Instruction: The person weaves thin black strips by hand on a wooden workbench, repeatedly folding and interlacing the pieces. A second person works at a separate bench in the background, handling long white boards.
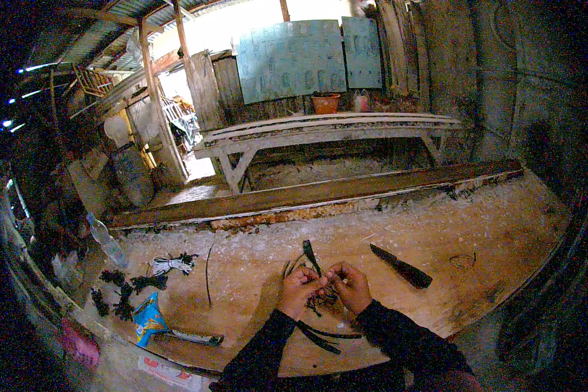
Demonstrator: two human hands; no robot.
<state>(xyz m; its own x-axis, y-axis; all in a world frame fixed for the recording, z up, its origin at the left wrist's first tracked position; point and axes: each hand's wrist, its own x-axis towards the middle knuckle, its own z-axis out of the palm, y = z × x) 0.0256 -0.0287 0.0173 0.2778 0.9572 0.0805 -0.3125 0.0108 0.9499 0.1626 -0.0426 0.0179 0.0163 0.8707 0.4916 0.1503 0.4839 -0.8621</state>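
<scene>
Head view, lower centre: left hand (300,292) and right hand (351,289) pinch black strips (311,253); loosening either fingertip grip could let them slip.

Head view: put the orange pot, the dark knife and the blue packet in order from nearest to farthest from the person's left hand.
From the left hand:
1. Dark knife: to its right, slightly ahead.
2. Blue packet: to its left.
3. Orange pot: well ahead, in the background.
</scene>
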